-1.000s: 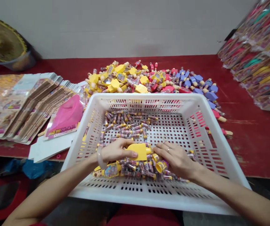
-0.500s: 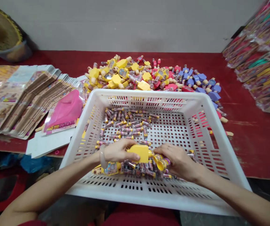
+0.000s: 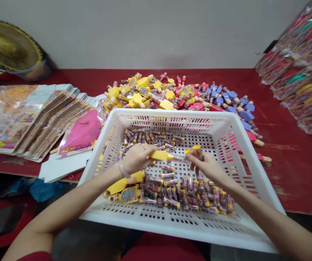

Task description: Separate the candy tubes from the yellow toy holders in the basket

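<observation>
My left hand [image 3: 139, 158], with a pale bracelet at the wrist, is closed on a yellow toy [image 3: 160, 155] over the white basket [image 3: 177, 228]. A clear tube [image 3: 178, 157], blurred, extends from the toy's right end toward my right hand [image 3: 203, 161]. Fingers of that hand are closed around small yellow-capped pieces [image 3: 196, 148]; motion smears their details. Beneath my hands, many small clear tubes with yellow ends [image 3: 184, 197] lie in the basket. Several yellow toys [image 3: 117, 186] rest in its near left corner.
Yellow, red and blue toys [image 3: 145, 91] are heaped behind the basket on the red table [image 3: 288, 159]. Printed cards [image 3: 44, 123] and a pink bag [image 3: 85, 127] lie left. Packaged goods [image 3: 308, 83] are stacked right, and a straw hat [image 3: 9, 43] sits at the back left.
Both hands have risen farther over the basket, and a clear tube now shows between them. More tubes are visible in the near part. The view has shifted slightly.
</observation>
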`<state>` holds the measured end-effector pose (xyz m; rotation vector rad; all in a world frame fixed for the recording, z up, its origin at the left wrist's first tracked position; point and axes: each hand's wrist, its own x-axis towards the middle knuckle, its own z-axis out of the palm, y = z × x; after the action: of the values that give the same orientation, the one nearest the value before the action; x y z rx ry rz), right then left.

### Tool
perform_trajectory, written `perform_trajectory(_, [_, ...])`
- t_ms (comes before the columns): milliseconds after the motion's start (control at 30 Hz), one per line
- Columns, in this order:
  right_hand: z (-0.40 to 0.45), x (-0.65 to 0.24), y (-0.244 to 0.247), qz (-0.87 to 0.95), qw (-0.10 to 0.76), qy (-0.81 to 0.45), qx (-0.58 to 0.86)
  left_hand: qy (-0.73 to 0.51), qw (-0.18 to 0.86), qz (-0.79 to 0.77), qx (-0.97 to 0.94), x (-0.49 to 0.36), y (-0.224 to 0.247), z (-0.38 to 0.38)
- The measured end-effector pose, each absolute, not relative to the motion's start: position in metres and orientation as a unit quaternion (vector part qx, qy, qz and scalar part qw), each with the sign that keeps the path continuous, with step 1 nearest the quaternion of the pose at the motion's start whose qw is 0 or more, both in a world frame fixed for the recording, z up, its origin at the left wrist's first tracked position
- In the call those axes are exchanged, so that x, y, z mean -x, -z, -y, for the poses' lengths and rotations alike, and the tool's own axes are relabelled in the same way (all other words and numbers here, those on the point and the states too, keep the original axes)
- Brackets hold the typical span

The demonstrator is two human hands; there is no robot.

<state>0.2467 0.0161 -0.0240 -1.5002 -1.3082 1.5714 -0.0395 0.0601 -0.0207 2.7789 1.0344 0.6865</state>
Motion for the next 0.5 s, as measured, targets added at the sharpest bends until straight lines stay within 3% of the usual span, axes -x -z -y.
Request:
perform_trajectory(100, [-0.022, -0.255, 0.013, 0.515, 0.391, -0.476, 0.595, -0.245, 0.094, -0.515, -0.816, 0.044, -0.011, -0.110])
perform_trajectory(167, [-0.017, -0.254, 0.009, 0.528, 0.399, -0.472, 0.582, -0.257, 0.113, -0.571, -0.772, 0.046, -0.038, -0.143])
perform_trajectory(267, [-0.004, -0.247, 0.011, 0.567, 0.380, -0.460, 0.568, -0.260, 0.034, -0.579, -0.772, 0.045, -0.058, -0.160])
perform_trajectory(333, [0.002, -0.243, 0.014, 0.593, 0.356, -0.455, 0.561, -0.141, 0.026, -0.567, -0.811, 0.044, -0.049, -0.141])
perform_trajectory(433, [0.004, -0.241, 0.019, 0.625, 0.331, -0.451, 0.544, 0.136, 0.116, -0.535, -0.826, 0.045, -0.005, -0.086])
perform_trajectory(500, [0.004, -0.240, 0.022, 0.649, 0.314, -0.455, 0.522, 0.215, 0.143, -0.520, -0.814, 0.049, 0.027, -0.052])
